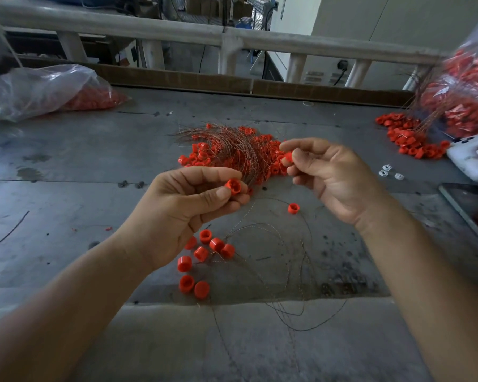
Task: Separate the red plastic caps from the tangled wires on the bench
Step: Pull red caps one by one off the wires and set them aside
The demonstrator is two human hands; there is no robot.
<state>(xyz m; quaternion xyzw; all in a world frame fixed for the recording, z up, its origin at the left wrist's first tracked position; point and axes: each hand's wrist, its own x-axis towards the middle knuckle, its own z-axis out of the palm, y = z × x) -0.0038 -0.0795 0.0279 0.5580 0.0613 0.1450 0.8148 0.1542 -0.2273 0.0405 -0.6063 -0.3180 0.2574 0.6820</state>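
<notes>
A tangle of thin coppery wires [232,144] lies over a heap of red plastic caps [265,150] at the middle of the grey bench [80,166]. My left hand [188,210] pinches one red cap [233,186] between thumb and fingers, just in front of the heap. My right hand [331,175] pinches another red cap [287,157] at the heap's right edge. Several loose caps [202,253] lie on the bench under my left wrist, and a single cap [293,208] sits between my hands. Loose thin wires [284,271] curl over the bench near them.
A clear plastic bag [39,89] holding red caps lies at the back left. A second bag [464,86] of caps and wires stands at the right with spilled caps [409,139] below it. A white controller [472,155] and a dark phone [472,213] lie at the right edge.
</notes>
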